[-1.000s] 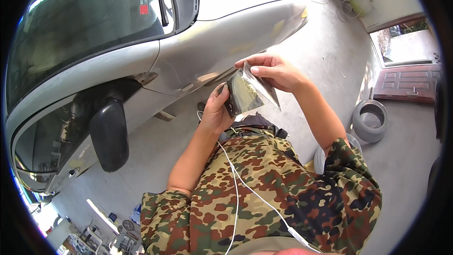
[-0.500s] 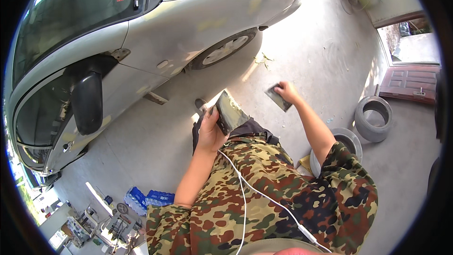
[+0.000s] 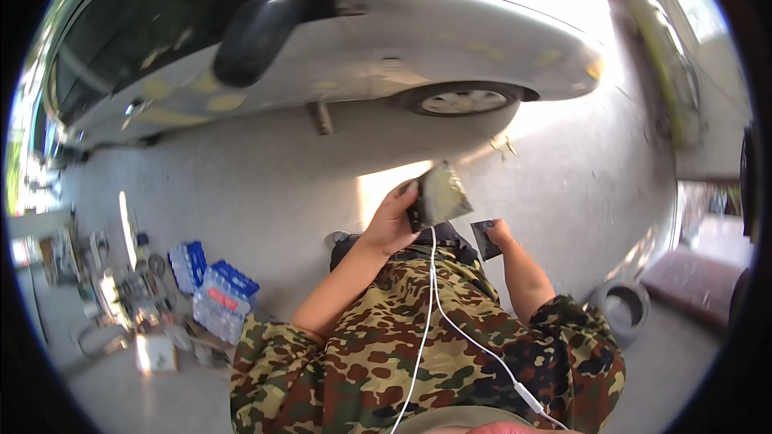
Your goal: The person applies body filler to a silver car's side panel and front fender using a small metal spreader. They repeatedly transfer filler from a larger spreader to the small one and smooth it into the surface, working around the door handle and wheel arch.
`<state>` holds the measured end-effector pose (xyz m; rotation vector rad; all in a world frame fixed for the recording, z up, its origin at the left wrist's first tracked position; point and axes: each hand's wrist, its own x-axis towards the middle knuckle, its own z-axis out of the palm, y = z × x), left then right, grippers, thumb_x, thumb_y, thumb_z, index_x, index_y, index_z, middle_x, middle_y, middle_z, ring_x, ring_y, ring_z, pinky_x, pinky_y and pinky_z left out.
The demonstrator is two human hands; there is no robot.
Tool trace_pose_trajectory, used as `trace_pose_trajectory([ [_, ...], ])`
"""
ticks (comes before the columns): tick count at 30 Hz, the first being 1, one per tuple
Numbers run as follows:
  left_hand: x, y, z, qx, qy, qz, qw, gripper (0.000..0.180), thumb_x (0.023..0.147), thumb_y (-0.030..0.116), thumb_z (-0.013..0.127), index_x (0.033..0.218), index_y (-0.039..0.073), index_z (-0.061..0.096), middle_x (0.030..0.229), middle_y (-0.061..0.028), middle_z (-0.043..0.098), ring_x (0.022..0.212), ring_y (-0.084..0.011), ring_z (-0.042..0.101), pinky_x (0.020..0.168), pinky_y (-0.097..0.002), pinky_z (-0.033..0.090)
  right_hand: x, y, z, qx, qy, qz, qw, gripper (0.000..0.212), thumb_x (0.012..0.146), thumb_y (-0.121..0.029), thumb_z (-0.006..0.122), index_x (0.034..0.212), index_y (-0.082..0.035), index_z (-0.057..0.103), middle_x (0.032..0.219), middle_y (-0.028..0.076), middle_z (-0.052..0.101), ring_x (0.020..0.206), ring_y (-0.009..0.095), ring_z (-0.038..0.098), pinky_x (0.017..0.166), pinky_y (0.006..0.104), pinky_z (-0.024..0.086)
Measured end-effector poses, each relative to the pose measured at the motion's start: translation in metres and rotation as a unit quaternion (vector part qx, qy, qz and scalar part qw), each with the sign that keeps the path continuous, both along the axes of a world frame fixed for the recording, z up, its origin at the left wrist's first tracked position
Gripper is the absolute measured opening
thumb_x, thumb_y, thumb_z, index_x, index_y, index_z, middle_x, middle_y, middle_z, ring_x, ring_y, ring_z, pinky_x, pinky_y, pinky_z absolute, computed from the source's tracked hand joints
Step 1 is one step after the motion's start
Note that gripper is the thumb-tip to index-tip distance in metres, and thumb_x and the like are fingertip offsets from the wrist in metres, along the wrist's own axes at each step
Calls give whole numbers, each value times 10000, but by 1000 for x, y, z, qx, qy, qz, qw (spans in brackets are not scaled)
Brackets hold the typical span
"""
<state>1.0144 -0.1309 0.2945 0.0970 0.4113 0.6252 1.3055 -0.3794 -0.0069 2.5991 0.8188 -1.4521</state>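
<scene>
My left hand (image 3: 388, 223) is wrapped round the dark edge of a flat putty board (image 3: 444, 195), held up in front of my waist. Pale yellow-green putty covers much of its face. Lower and to the right, my right hand (image 3: 502, 233) grips a small dark flat putty spreader (image 3: 483, 242), with a gap between it and the board. Beyond both hands stands a silver car (image 3: 354, 60), its side bearing yellowish filler patches (image 3: 225, 102). Neither tool touches the car.
The car's black wing mirror (image 3: 257, 40) and front wheel (image 3: 466, 102) face me. Blue-wrapped bottle packs (image 3: 221, 301) and cluttered tools (image 3: 133, 285) lie at left. At right are a loose tyre (image 3: 623, 309) and a reddish-brown door panel (image 3: 693, 285). White earphone wire (image 3: 434, 289) hangs down my front.
My view has turned left, so the car now lies more level across the top. The spreader in my right hand has come lower and closer to my body. Both hands keep their holds.
</scene>
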Motion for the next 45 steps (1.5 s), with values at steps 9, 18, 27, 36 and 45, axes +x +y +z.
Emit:
trace_pose_trajectory([
  [9, -98, -10, 84, 39, -96, 148, 983, 461, 1076, 208, 587, 1457, -29, 478, 1362, -166, 633, 1261, -267, 648, 1100, -439, 528, 7, 251, 115, 313, -2, 213, 925, 303, 851, -227, 749, 1052, -1, 730, 979, 253, 738, 976, 444, 706, 844, 496, 547],
  [18, -236, -66, 106, 64, -70, 434, 896, 413, 1106, 173, 506, 1412, -101, 464, 1344, -198, 635, 1222, -271, 671, 1071, -411, 556, -133, 334, 212, 237, -52, 419, 875, 322, 874, -249, 734, 1011, 37, 680, 1020, 303, 688, 1026, 487, 657, 860, 527, 520],
  [27, -330, -54, 95, 80, -48, 532, 842, 394, 1094, 145, 510, 1445, -32, 481, 1427, -164, 612, 1321, -285, 606, 1161, -441, 464, -210, 361, 184, 124, -43, 477, 869, 343, 870, -246, 720, 1111, -3, 716, 1118, 270, 714, 1095, 455, 665, 930, 507, 526],
  [36, -438, 8, 106, 136, 46, 570, 809, 436, 1105, 206, 498, 1491, 4, 484, 1506, -129, 565, 1389, -268, 543, 1220, -457, 377, -333, 445, 130, 139, -49, 522, 840, 331, 886, -276, 638, 1090, -32, 730, 1118, 254, 713, 1081, 455, 665, 928, 528, 532],
  [45, -552, 114, 106, 149, -37, 606, 781, 398, 1117, 183, 470, 1470, -1, 484, 1492, -146, 572, 1383, -286, 553, 1204, -478, 408, -563, 618, 200, 314, 118, 424, 841, 320, 928, -303, 686, 1011, 6, 685, 920, 242, 701, 870, 412, 681, 772, 489, 522],
])
